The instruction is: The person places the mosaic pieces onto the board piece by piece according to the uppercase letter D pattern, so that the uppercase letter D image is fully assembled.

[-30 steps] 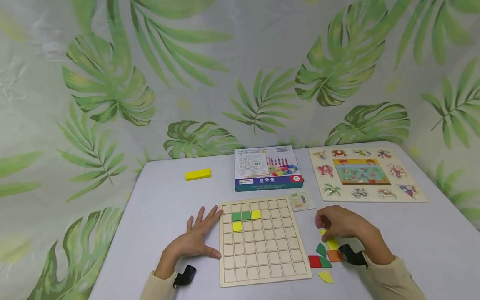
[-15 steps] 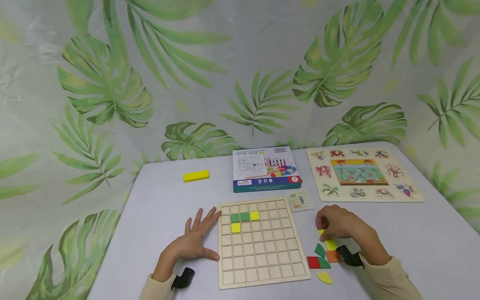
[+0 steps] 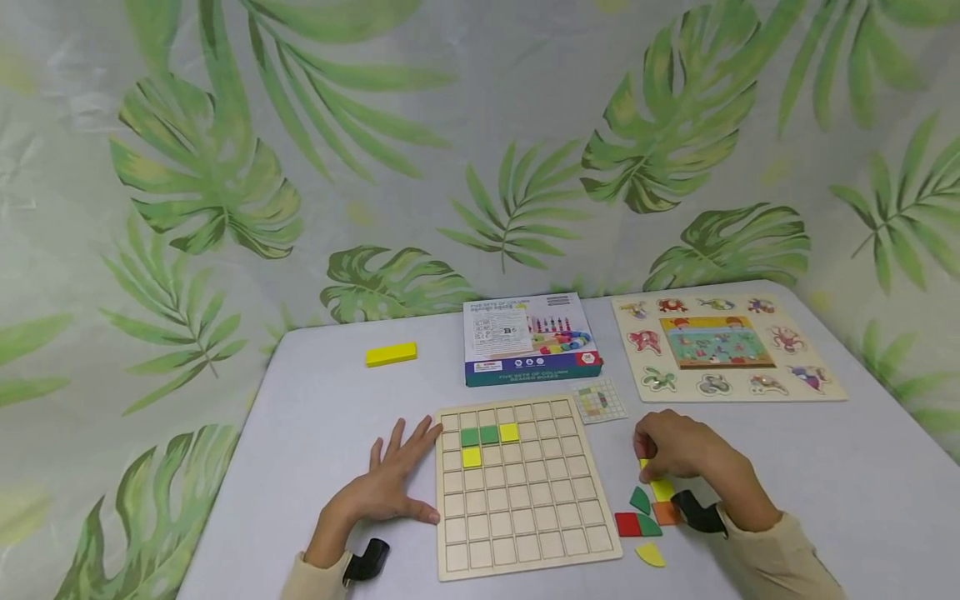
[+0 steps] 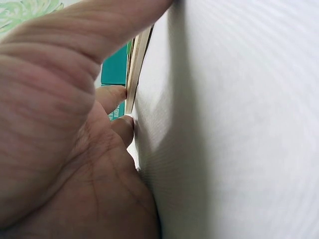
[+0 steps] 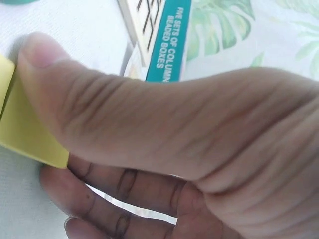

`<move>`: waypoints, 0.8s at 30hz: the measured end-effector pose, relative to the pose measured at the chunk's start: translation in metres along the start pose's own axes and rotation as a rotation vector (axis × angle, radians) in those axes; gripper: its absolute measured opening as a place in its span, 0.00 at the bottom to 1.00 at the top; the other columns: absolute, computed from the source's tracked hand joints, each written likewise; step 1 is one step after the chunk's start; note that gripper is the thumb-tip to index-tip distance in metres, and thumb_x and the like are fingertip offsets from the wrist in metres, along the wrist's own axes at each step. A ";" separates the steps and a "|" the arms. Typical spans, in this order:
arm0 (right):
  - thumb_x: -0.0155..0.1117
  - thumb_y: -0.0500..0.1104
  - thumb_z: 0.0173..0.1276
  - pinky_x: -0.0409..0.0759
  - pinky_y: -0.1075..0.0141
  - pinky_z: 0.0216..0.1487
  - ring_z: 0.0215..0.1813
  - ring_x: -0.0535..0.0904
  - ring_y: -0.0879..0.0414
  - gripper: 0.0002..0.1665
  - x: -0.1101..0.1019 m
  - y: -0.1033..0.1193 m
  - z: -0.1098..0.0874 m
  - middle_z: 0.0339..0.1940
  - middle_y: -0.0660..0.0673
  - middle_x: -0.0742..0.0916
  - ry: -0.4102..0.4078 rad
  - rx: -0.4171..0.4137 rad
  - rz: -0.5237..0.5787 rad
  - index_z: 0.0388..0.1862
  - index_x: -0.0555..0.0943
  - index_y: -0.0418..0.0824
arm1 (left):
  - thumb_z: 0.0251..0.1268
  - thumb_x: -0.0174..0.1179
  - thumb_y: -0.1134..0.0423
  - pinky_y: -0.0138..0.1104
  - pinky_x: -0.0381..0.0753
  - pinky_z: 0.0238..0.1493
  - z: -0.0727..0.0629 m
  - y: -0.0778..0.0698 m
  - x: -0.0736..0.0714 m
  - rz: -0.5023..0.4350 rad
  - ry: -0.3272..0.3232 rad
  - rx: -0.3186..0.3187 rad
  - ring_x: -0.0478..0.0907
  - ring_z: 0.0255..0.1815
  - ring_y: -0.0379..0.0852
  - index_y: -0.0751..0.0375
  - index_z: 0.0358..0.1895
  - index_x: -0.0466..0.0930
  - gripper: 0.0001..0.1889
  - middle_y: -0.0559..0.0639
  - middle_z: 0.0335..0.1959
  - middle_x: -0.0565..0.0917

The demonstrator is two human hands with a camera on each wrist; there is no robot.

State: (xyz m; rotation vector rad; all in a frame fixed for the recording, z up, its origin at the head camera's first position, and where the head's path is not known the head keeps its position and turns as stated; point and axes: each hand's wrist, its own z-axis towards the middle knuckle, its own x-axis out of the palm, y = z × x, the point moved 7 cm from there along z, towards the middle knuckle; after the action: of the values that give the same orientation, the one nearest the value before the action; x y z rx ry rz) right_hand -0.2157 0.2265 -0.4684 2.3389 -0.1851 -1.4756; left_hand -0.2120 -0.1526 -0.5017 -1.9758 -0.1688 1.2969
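My left hand [image 3: 386,490] spreads its fingers against the left edge of a wooden grid board [image 3: 532,498]; the thumb and a fingertip touch the edge. On the board sit two green squares [image 3: 478,436], a yellow square [image 3: 509,432] and, one row lower, another yellow square [image 3: 471,457]. To the board's right, my right hand [image 3: 678,446] pinches a yellow tile [image 5: 35,129] between thumb and finger, low over the table. The head view shows only a small part of this tile. Just below lies another yellow tile [image 3: 663,491], touching an orange square [image 3: 665,513].
Nearby lie a red square [image 3: 627,524], green quarter-round pieces [image 3: 641,500] and a yellow quarter-round [image 3: 650,554]. A pattern card [image 3: 602,401] touches the board's top right corner. Farther back are a bead-set box [image 3: 531,340], a sea-animal puzzle [image 3: 633,333] and a yellow block [image 3: 391,355].
The head view has shifted slightly. Both hands stay almost in place, the left at the board's edge and the right at the yellow tile.
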 end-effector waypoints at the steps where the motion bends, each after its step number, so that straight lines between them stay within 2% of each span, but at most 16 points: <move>1: 0.83 0.43 0.48 0.68 0.63 0.30 0.29 0.71 0.55 0.19 0.000 0.001 0.000 0.24 0.48 0.77 0.001 -0.004 -0.005 0.25 0.77 0.45 | 0.36 0.81 0.44 0.69 0.20 0.71 0.000 0.000 0.000 0.001 0.000 0.000 0.22 0.81 0.67 0.52 0.82 0.48 0.67 0.56 0.84 0.42; 8: 0.81 0.41 0.52 0.66 0.63 0.30 0.28 0.70 0.56 0.17 -0.002 0.011 -0.001 0.23 0.50 0.76 0.006 -0.066 -0.025 0.25 0.76 0.46 | 0.37 0.81 0.43 0.69 0.21 0.71 0.002 0.002 0.000 0.014 -0.007 0.008 0.22 0.81 0.66 0.51 0.82 0.48 0.67 0.55 0.84 0.42; 19: 0.77 0.42 0.58 0.69 0.64 0.32 0.30 0.70 0.56 0.15 -0.009 0.023 -0.005 0.25 0.49 0.75 -0.038 -0.078 -0.058 0.30 0.75 0.44 | 0.36 0.81 0.43 0.69 0.21 0.71 0.001 0.005 0.002 0.014 -0.010 -0.003 0.23 0.81 0.66 0.50 0.82 0.48 0.67 0.54 0.84 0.42; 24: 0.75 0.42 0.61 0.69 0.65 0.29 0.27 0.71 0.57 0.14 -0.014 0.033 -0.005 0.23 0.49 0.75 -0.056 -0.095 -0.031 0.32 0.75 0.43 | 0.36 0.81 0.43 0.69 0.21 0.72 0.001 0.004 0.002 0.019 -0.012 -0.003 0.23 0.82 0.66 0.50 0.82 0.48 0.67 0.54 0.84 0.42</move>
State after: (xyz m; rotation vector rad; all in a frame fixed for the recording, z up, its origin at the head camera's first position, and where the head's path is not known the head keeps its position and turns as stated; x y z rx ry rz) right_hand -0.2149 0.2010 -0.4423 2.2369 -0.0918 -1.5311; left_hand -0.2129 -0.1545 -0.5058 -1.9772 -0.1581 1.3212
